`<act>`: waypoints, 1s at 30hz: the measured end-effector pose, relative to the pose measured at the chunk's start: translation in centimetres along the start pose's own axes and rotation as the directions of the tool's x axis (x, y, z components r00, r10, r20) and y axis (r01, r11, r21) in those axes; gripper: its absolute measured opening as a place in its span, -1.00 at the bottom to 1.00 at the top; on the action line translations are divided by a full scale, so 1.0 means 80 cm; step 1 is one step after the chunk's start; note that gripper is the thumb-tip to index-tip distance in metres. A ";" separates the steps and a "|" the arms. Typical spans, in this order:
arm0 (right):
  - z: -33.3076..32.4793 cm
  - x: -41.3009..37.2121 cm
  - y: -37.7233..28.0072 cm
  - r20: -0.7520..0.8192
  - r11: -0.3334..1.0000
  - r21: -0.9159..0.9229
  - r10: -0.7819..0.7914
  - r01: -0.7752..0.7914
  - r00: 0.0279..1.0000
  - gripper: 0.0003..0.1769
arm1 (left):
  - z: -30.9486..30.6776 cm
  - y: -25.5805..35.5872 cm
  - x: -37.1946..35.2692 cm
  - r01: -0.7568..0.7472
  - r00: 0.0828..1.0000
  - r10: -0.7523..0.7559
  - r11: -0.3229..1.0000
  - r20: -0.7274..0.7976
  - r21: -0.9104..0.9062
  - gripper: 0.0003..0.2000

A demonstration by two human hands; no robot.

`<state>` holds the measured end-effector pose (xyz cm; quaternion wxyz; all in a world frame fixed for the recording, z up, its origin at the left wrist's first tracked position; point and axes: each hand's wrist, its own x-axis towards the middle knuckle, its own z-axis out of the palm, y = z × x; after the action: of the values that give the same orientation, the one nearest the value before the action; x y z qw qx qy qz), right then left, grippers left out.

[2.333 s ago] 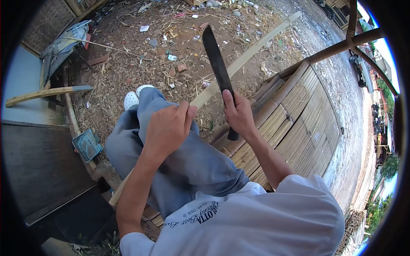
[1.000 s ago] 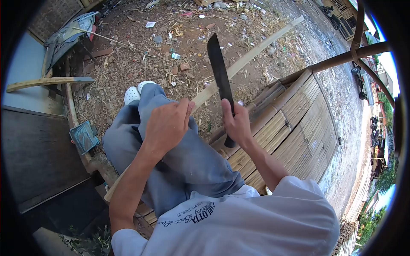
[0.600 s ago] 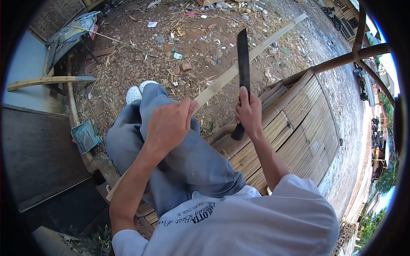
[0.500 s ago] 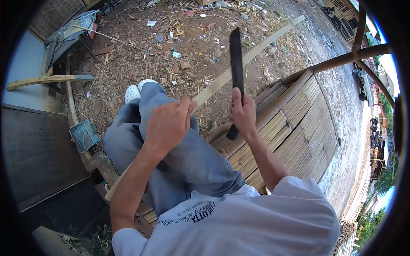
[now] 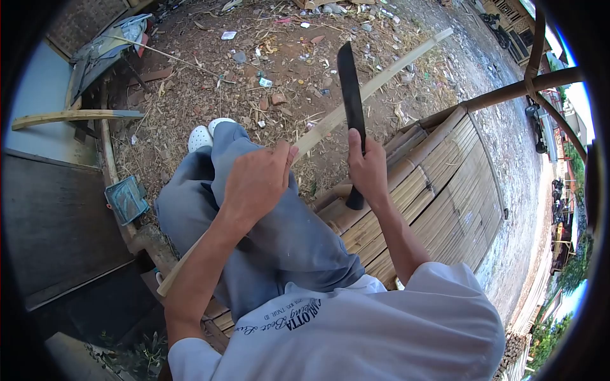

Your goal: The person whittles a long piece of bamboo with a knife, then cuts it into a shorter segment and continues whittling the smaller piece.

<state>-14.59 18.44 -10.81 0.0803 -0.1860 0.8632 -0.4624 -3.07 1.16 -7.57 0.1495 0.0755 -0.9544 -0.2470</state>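
My left hand (image 5: 259, 183) grips a long, pale bamboo strip (image 5: 324, 129) that crosses over my grey trousers (image 5: 279, 238). One end of the strip reaches far out to the upper right; the other passes under my left forearm and shows again by my elbow. In my right hand (image 5: 368, 166) is a machete (image 5: 350, 86), its fingers wrapped round the dark handle and the thumb along it. The dark blade points up and away, overlapping the strip in this view. The handle's butt shows below my fist.
A bamboo slat bench (image 5: 438, 184) lies to the right, with a bamboo pole (image 5: 521, 87) beyond its corner. Litter and dry scraps cover the dirt ground (image 5: 279, 70). On the left are a blue dustpan-like tray (image 5: 125, 198) and a curved wooden piece (image 5: 76, 118).
The machete has tilted a little, its tip moving left while its butt moved right. My right hand has shifted slightly right; the left keeps its hold on the strip.
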 end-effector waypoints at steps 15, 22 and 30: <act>-0.014 0.016 0.013 0.034 0.970 0.139 0.198 -0.200 0.980 -0.49 | 0.000 0.001 -0.001 0.002 1.000 -0.002 1.000 0.029 0.010 -0.68; -0.016 0.035 0.019 -0.001 0.973 0.190 0.132 -0.129 0.991 -0.49 | -0.002 -0.001 -0.004 0.030 0.997 -0.031 0.999 0.065 0.020 -0.69; -0.008 0.029 0.027 0.038 0.945 0.285 0.155 -0.159 0.987 -0.50 | 0.002 -0.001 -0.005 0.008 1.000 -0.009 0.999 0.026 0.035 -0.69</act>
<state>-17.46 19.07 -12.19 0.1493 -0.1066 0.7985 -0.5733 -2.75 1.24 -7.83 0.1345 0.0789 -0.9602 -0.2320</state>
